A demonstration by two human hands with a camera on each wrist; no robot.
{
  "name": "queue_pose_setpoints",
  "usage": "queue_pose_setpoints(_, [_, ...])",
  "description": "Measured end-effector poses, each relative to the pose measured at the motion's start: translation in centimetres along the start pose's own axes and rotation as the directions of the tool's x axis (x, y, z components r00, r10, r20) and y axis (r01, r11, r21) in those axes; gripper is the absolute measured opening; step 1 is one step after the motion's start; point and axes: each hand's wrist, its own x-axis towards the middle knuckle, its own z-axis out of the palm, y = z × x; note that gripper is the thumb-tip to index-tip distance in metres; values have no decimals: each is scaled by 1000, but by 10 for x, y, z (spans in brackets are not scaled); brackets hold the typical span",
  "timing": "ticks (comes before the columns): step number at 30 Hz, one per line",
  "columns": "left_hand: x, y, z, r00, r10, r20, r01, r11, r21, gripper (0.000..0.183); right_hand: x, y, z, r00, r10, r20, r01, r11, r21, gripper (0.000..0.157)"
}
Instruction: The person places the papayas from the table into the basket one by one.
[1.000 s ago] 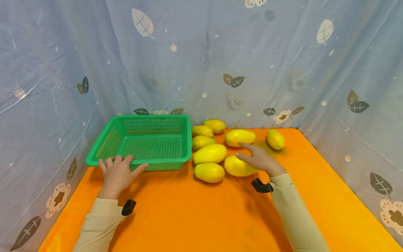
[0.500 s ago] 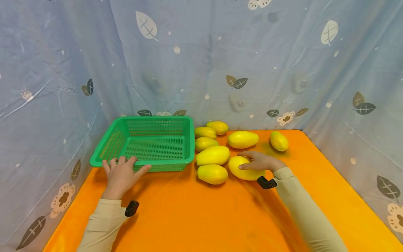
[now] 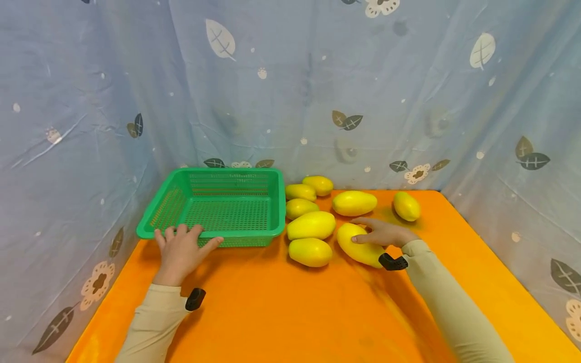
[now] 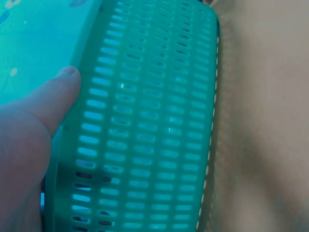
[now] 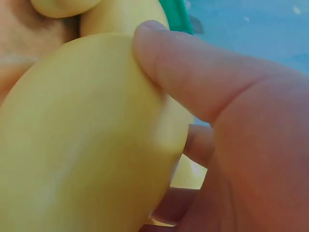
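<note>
A green plastic basket (image 3: pixel 247 234) with slotted walls stands at the back left, with nothing inside. My left hand (image 3: pixel 180 254) holds its front rim, fingers over the edge and thumb on the outside. The left wrist view shows that thumb (image 4: pixel 60 94) against the rim beside the slotted wall. Right of the basket, my right hand (image 3: pixel 386 234) grips a yellow papaya (image 3: pixel 356 248), which lies slanted. In the right wrist view the thumb (image 5: pixel 188 67) presses the papaya's top while other fingers go round its far side, partly hidden.
Several more papayas lie on the orange table (image 3: pixel 272 312): a column beside the basket, including the nearest papaya (image 3: pixel 310 252), another papaya (image 3: pixel 354 203) behind the right hand, and one papaya (image 3: pixel 406 206) at the far right. A blue patterned curtain (image 3: pixel 281 101) encloses the back and sides.
My right hand has come down from above the papayas and taken hold of the near right one, whose front end has swung toward me. The left hand stays on the basket rim.
</note>
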Motion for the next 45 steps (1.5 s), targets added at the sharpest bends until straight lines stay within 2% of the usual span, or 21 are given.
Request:
queue_pose_setpoints(3, [2,-1,1,1000,2,0,-2,1000,8,71,-3,-1,-8,999,32,-4,-31,998,63,87])
queue_pose_setpoints(6, [3,-2,0,1000,-1,-1,1,1000,13,69,-5,-16,-25,999,35,-29,-32,995,99,90])
queue_pose_setpoints(8, [3,-3,0,1000,-5,-4,5,1000,15,69,-1,-37,-36,998,8,-58,0,992,128,87])
queue_pose_setpoints(12, [3,-5,-1,1000,-13,-5,13,1000,23,69,19,-98,-47,989,-82,-120,106,973,204,80])
queue_pose_setpoints(16, [3,-5,0,1000,-17,-7,17,999,33,67,52,-164,-30,979,-140,-149,184,921,344,74])
queue_pose_setpoints(19, [4,-3,5,1000,-19,-7,19,999,28,67,82,-203,-2,981,-128,-144,182,857,482,73])
queue_pose_setpoints(21, [4,1,9,1000,-20,-8,20,1000,24,68,101,-219,20,987,-101,-121,153,811,564,75])
queue_pose_setpoints(23, [3,5,13,1000,-20,-8,20,1000,20,68,117,-226,40,994,-54,-92,100,773,626,79])
queue_pose_setpoints(26, [2,11,17,1000,-18,-13,18,1000,13,67,134,-227,65,998,16,-60,26,763,646,81])
queue_pose_setpoints(30, [1,13,19,999,-22,-26,22,1000,3,65,146,-222,85,996,77,-43,-38,815,578,80])
queue_pose_setpoints(33, [1,10,17,999,-23,-40,22,1000,-2,65,150,-223,93,996,83,-30,-53,834,549,79])
queue_pose_setpoints(35, [2,7,14,998,-23,-50,23,1000,-2,65,152,-226,96,997,70,-27,-44,835,549,78])
queue_pose_setpoints(39, [3,0,7,998,-30,-61,31,999,13,66,156,-234,99,999,34,-26,-13,824,567,77])
queue_pose_setpoints(45, [3,0,6,998,-28,-61,28,1000,13,65,152,-232,99,997,35,-71,14,811,585,75])
